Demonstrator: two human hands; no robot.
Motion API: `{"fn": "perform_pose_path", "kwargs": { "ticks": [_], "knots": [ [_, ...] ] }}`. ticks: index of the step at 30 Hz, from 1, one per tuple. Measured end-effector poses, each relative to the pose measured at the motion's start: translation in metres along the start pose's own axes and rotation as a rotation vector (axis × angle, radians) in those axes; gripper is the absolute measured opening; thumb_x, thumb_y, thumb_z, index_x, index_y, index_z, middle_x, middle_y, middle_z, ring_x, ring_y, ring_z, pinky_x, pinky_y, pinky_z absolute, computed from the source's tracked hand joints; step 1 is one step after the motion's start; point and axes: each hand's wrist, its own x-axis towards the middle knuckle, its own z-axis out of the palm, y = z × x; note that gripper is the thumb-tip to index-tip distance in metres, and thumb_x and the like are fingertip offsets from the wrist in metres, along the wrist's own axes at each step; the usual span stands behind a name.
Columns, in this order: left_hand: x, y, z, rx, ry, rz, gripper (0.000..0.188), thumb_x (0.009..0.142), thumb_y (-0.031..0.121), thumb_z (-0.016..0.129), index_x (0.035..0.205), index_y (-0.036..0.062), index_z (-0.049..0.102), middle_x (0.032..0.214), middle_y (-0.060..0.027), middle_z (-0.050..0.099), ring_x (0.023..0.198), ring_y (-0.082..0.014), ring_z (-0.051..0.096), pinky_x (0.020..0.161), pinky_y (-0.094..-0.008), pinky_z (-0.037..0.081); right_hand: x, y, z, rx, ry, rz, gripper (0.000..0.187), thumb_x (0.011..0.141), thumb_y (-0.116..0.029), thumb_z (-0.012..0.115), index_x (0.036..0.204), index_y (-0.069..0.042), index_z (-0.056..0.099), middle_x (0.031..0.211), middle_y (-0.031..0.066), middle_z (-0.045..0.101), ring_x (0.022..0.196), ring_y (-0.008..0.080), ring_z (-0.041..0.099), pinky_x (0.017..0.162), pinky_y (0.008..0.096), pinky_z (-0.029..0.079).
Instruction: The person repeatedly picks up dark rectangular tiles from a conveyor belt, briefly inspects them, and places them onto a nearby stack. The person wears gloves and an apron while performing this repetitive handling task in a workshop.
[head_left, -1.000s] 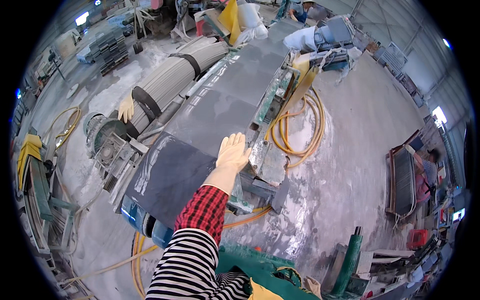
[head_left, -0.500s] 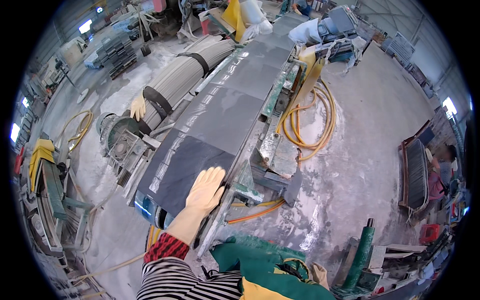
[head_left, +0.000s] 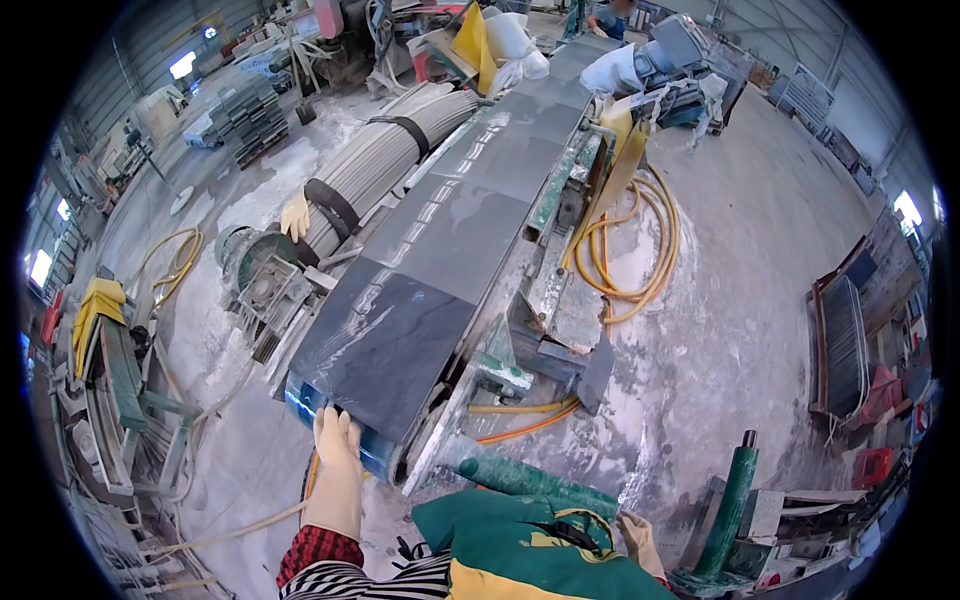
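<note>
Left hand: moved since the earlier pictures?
Yes: judged against the blue roller, the left hand moved toward it and leftward, from the right side of the slab.

Just ahead of the person's left hand the nearest slab lies on a conveyor, with further slabs beyond it, a strip bundle left of these, and a hose ahead to the hand's right.

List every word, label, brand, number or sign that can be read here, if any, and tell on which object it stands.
No text can be read in this view.
Dark front slab: no writing shows.
Green-and-yellow apron: no legible text.
Blue-and-white stack, far upper left: any marks are too small to read.
</note>
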Motion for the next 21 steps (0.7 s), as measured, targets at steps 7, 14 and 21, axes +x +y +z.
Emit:
{"fn": "perform_pose_path", "kwargs": {
  "ticks": [7, 14, 21],
  "knots": [
    [0.026, 0.014, -0.002, -0.067, -0.078, -0.287, 0.015, 0.09, 0.013, 0.06, 0.078, 0.0157, 0.052, 0.064, 0.0081, 0.05, 0.051, -0.0052, 0.045, 0.042, -0.0196, 0.032, -0.019, 0.016, 0.005, 0.04, 0.088, 0.079, 0.035, 0.092, -0.013, 0.058, 0.119, 0.008, 0.059, 0.105, 0.018, 0.068, 0.092, 0.0235, 0.067, 0.082, 0.0305, 0.053],
    [0.036, -0.002, -0.011, 0.008, -0.012, -0.22, 0.013, 0.09, 0.016, 0.061, 0.081, 0.016, 0.051, 0.062, 0.0073, 0.044, 0.05, -0.005, 0.04, 0.048, -0.0214, 0.036, -0.047, 0.031, -0.002, 0.014, 0.076, 0.155, 0.035, 0.092, -0.013, 0.058, 0.119, 0.01, 0.059, 0.105, 0.0195, 0.068, 0.092, 0.0238, 0.067, 0.081, 0.0304, 0.054],
    [0.023, -0.029, 0.0, 0.185, 0.19, 0.128, 0.035, 0.09, 0.026, 0.062, 0.121, 0.0111, 0.052, 0.081, 0.0033, 0.055, 0.053, -0.005, 0.04, 0.052, -0.0213, 0.038, -0.026, 0.053, -0.017, 0.116, 0.036, 0.114, 0.039, 0.092, -0.018, 0.059, 0.124, 0.004, 0.058, 0.109, 0.0148, 0.068, 0.087, 0.0217, 0.066, 0.077, 0.0305, 0.054]
  ]
}}
